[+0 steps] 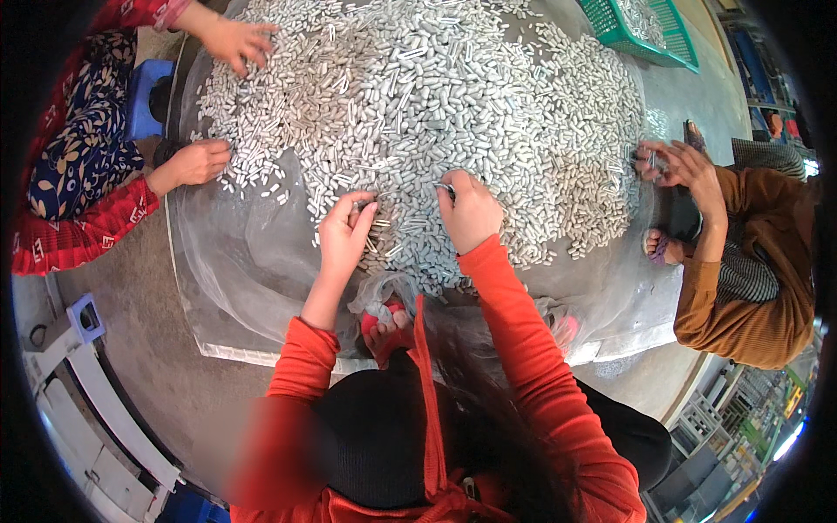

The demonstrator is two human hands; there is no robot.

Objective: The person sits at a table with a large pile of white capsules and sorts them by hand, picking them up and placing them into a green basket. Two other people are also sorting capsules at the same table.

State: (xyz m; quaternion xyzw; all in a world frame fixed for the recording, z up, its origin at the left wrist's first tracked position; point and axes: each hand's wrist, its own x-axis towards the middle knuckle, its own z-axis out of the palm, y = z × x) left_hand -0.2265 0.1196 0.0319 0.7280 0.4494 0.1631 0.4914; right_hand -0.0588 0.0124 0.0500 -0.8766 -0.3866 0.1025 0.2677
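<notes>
A wide heap of small silver-grey metal pieces, oblong and some with a slot through them, spreads in front of me. At its near edge, my left hand is closed, thumb against the fingertips, on a small metal piece that is mostly hidden. To its right, my right hand pinches another small metal piece between thumb and forefinger, just above the heap. Both hands are apart from each other, with darker grey pieces lying between them.
Clear plastic sheeting lies under the heap. A green basket holding metal pieces stands at the far right. One co-worker's hands are at the heap's left edge; another co-worker's hands are at the right. A blue stool stands left.
</notes>
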